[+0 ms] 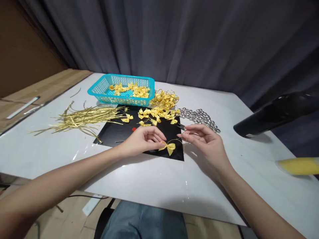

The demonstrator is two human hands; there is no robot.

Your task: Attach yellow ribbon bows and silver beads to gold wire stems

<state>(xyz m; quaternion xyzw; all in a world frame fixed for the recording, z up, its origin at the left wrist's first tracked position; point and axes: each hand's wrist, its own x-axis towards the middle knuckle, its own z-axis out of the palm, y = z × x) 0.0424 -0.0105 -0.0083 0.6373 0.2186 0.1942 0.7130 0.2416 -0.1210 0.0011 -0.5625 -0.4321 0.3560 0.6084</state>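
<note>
My left hand (146, 139) pinches a yellow satin ribbon bow (170, 148) by its left loop, just above the front of a black mat (109, 134). A thin cord (177, 139) runs from the bow to my right hand (205, 141), whose fingertips are closed on it. A small tool with dark pointed tips (181, 126) sticks out from the same fingers; its handle is hidden, so its kind is unclear. Behind my hands, several yellow bows (158, 114) lie on the mat, near a small red spot (134, 129).
A blue basket (96, 88) of yellow bows stands at the back, beside a heap of corded bows (165, 98). Gold twist ties (87, 118) are piled left. Silver beads (199, 116) lie right of the mat. A black cylinder (261, 116) and a yellow object (297, 166) are further right.
</note>
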